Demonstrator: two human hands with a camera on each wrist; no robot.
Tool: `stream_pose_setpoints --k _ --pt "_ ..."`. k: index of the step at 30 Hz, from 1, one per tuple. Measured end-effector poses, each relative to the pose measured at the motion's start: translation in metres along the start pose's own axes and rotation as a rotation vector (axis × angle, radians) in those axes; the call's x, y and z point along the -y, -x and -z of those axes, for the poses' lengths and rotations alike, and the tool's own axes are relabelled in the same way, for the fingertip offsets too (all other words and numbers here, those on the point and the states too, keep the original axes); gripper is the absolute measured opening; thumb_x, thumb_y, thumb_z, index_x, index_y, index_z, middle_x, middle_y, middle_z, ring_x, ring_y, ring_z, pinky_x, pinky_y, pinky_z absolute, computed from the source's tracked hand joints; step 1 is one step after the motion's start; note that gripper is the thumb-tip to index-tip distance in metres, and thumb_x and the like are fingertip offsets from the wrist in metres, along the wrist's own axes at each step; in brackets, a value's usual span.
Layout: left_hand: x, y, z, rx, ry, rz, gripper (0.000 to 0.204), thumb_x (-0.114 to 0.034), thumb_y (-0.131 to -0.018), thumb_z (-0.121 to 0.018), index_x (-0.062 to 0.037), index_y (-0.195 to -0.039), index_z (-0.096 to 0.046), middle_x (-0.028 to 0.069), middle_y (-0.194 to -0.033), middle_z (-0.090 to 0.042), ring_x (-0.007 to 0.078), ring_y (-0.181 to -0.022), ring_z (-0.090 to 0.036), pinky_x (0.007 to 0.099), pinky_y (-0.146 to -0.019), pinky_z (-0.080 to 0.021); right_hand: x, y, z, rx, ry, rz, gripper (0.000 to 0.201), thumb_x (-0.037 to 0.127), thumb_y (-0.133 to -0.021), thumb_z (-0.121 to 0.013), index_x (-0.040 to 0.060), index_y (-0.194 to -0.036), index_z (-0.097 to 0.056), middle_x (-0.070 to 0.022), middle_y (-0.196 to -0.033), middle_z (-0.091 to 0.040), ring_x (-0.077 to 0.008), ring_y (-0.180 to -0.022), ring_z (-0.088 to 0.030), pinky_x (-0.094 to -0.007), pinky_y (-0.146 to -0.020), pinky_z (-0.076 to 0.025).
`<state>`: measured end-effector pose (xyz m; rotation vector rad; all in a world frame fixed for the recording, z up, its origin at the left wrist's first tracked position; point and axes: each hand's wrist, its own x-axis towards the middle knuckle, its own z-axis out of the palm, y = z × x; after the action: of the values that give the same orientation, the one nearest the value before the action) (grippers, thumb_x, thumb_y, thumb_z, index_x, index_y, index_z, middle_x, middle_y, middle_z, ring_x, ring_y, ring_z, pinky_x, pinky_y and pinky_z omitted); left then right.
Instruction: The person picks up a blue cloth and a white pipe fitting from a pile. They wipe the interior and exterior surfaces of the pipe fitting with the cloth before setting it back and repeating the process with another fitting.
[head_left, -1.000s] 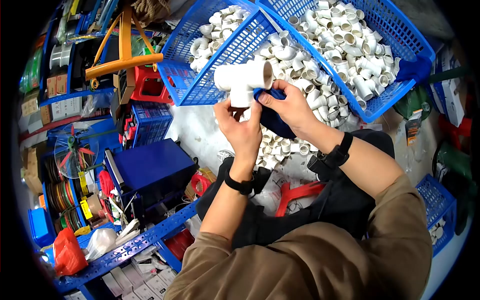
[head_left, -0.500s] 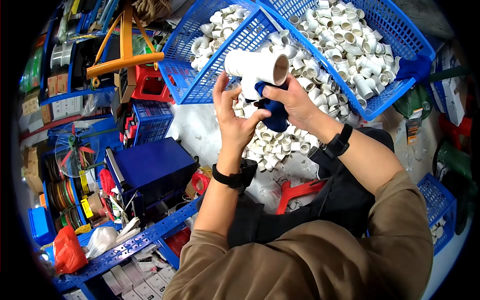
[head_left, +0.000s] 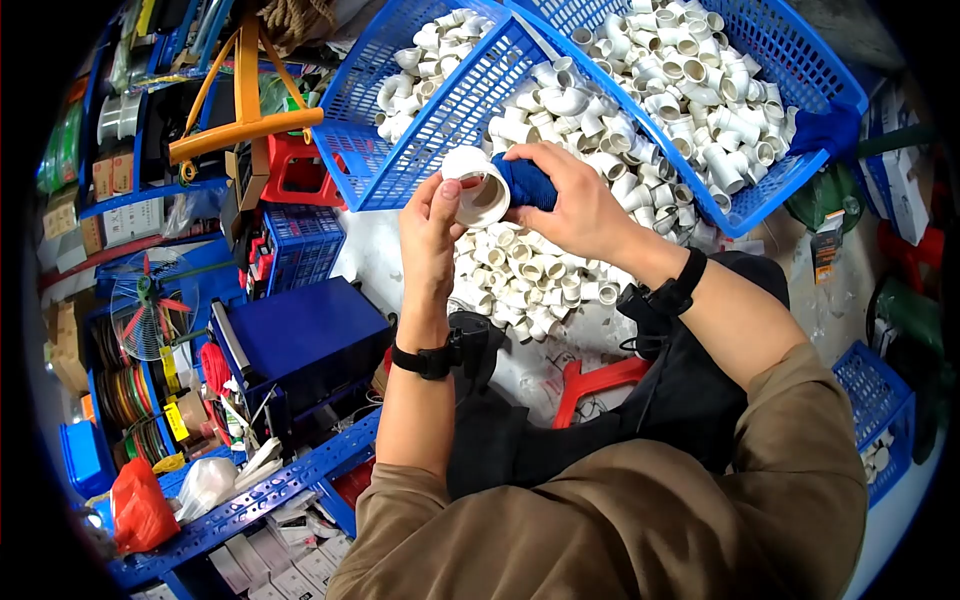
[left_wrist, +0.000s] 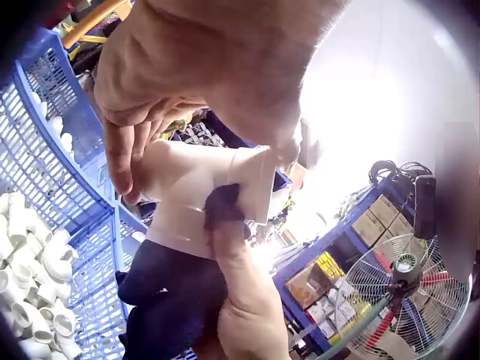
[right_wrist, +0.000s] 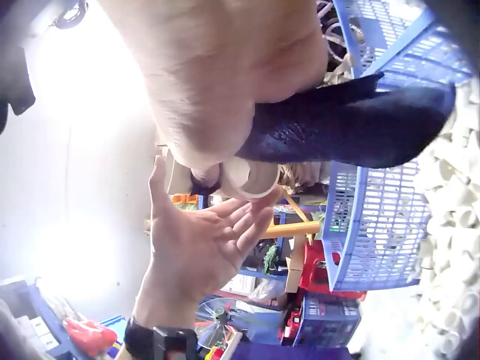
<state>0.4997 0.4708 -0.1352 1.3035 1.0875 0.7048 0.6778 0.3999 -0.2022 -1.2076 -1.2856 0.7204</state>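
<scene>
A white T-shaped pipe fitting (head_left: 484, 198) is held up between both hands in the head view, one round opening facing the body. The left hand (head_left: 430, 225) grips its left end, thumb on the near side and fingers behind. Around its right part the right hand (head_left: 577, 205) holds a dark blue cloth (head_left: 530, 184). In the left wrist view the fitting (left_wrist: 199, 187) lies between the left fingers and thumb, with the right thumb pressing cloth (left_wrist: 169, 292) on it. Dark cloth (right_wrist: 337, 124) hangs from the right hand in the right wrist view.
Two blue baskets (head_left: 640, 115) of white fittings stand beyond the hands, with a heap of loose fittings (head_left: 540, 275) on the floor before them. At left are a blue cabinet (head_left: 300, 330), a fan (head_left: 150, 295) and shelving. A red object (head_left: 600, 378) lies near the legs.
The fitting has turned and come lower, its opening now towards the body. The left hand has moved left and closed round its end, while the right hand and cloth have shifted to its right side.
</scene>
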Motion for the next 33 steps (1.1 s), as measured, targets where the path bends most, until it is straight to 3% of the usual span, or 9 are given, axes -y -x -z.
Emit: stream_pose_setpoints --k 5,8,12,14,19,23,25,27,33 --pt "0.029 -0.007 0.018 -0.043 -0.078 0.023 0.068 -0.057 -0.092 -0.064 0.0049 -0.119 -0.064 0.0114 -0.108 -0.070 0.0158 -0.094 -0.069 0.0261 -0.081 -0.055 0.006 -0.010 0.009 0.076 -0.142 -0.214 0.052 0.023 -0.072 -0.086 0.0054 -0.115 -0.063 -0.0187 -0.106 -0.069 -0.0334 -0.098 -0.068 -0.0396 -0.087 -0.052" --pt "0.028 0.000 0.002 -0.072 -0.050 -0.020 0.074 -0.060 -0.089 -0.063 0.0088 -0.116 -0.064 0.0142 -0.105 -0.070 0.0174 -0.092 -0.069 0.0273 -0.079 -0.054 -0.008 -0.014 0.011 0.232 -0.136 -0.368 0.058 0.024 -0.070 -0.091 0.0082 -0.117 -0.061 -0.0051 -0.096 -0.069 -0.0140 -0.087 -0.064 -0.0294 -0.080 -0.052" --pt "0.039 0.002 0.002 -0.101 -0.022 -0.078 0.084 -0.065 -0.088 -0.059 0.0129 -0.121 -0.061 0.0171 -0.108 -0.070 0.0212 -0.093 -0.068 0.0307 -0.084 -0.052 -0.015 -0.013 0.013 0.329 -0.319 -0.469 0.059 0.028 -0.074 -0.090 0.0073 -0.120 -0.059 -0.0038 -0.096 -0.068 -0.0108 -0.085 -0.064 -0.0266 -0.079 -0.052" --pt "0.042 0.006 0.004 -0.091 0.007 -0.031 0.085 -0.067 -0.086 -0.058 0.0089 -0.124 -0.059 0.0170 -0.122 -0.065 0.0275 -0.115 -0.063 0.0405 -0.102 -0.045 -0.018 -0.015 0.015 0.408 -0.555 -0.648 0.048 0.036 -0.088 -0.076 0.0069 -0.121 -0.059 -0.0026 -0.094 -0.068 -0.0096 -0.080 -0.064 -0.0270 -0.066 -0.053" --pt "0.046 0.011 -0.010 -0.118 0.031 -0.102 0.088 -0.071 -0.085 -0.055 0.0089 -0.124 -0.058 0.0183 -0.126 -0.061 0.0285 -0.120 -0.058 0.0424 -0.105 -0.041 -0.026 -0.011 0.003 0.446 -1.035 -0.959 0.040 0.043 -0.103 -0.050 0.0068 -0.114 -0.064 -0.0062 -0.082 -0.070 -0.0122 -0.056 -0.062 -0.0252 -0.044 -0.049" --pt "0.044 0.003 -0.017 -0.150 0.169 -0.248 0.109 -0.080 -0.077 -0.062 0.0145 -0.130 -0.051 0.0191 -0.110 -0.068 0.0204 -0.100 -0.068 0.0281 -0.086 -0.054 -0.024 -0.001 -0.017 0.310 -1.442 -0.949 0.055 0.049 -0.105 -0.033 0.0061 -0.126 -0.060 -0.0118 -0.102 -0.073 -0.0190 -0.073 -0.072 -0.0285 -0.056 -0.059" --pt "0.048 -0.002 -0.021 -0.273 0.101 -0.450 0.108 -0.074 -0.075 -0.072 0.0142 -0.133 -0.048 0.0187 -0.112 -0.068 0.0204 -0.099 -0.069 0.0287 -0.085 -0.054 -0.030 0.002 -0.025 0.525 -1.791 -0.701 0.057 0.048 -0.105 -0.030 0.0061 -0.131 -0.058 -0.0118 -0.111 -0.072 -0.0214 -0.088 -0.073 -0.0350 -0.076 -0.061" --pt "0.045 0.001 -0.016 -0.188 0.056 -0.410 0.110 -0.061 -0.070 -0.085 0.0149 -0.137 -0.041 0.0206 -0.123 -0.064 0.0248 -0.111 -0.066 0.0344 -0.097 -0.051 -0.006 0.006 -0.031 0.119 -1.507 -0.985 0.053 0.047 -0.105 -0.026 0.0127 -0.115 -0.065 -0.0035 -0.081 -0.071 -0.0150 -0.054 -0.062 -0.0260 -0.047 -0.049" --pt "0.047 0.001 -0.013 -0.271 -0.600 -0.686 0.119 -0.047 -0.054 -0.097 0.0147 -0.137 -0.038 0.0231 -0.122 -0.064 0.0283 -0.110 -0.067 0.0377 -0.095 -0.054 -0.003 -0.001 -0.023 0.101 -1.299 -0.869 0.051 0.044 -0.105 -0.023 0.0114 -0.113 -0.061 -0.0057 -0.087 -0.069 -0.0149 -0.070 -0.066 -0.0295 -0.060 -0.053"
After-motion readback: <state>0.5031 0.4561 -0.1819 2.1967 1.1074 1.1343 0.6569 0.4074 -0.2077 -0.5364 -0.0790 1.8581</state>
